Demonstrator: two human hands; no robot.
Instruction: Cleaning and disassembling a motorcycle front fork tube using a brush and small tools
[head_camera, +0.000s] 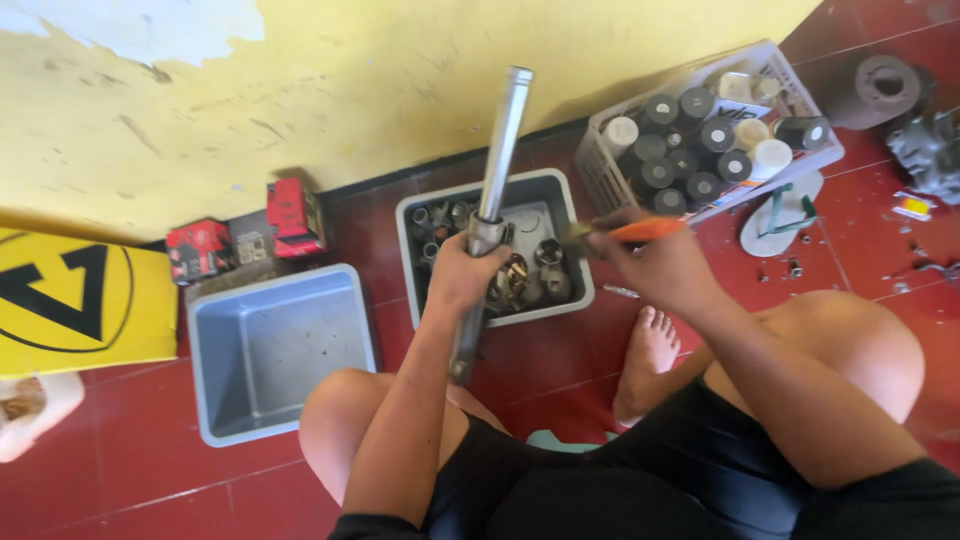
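Right, quick notes:
L hand: left hand (462, 272) wrapped tight round the metal tube (488, 215), mid-length, thumb side up.
Tube: long steel shaft, tilted, top end toward the yellow wall (380, 90), lower end between the knees; prob. gripped so to keep it steady over the tray.
R hand: right hand (655, 262) closed on an orange-handled tool (625, 231), tip aimed at the tube's collar, just beside it; contact unclear.
Under: grey tray of metal parts (560, 300), sits below the work, likely to catch bits.
Nearby: empty grey tub (270, 350) at left; white crate of cylinders (700, 140) at right, w/in reach.
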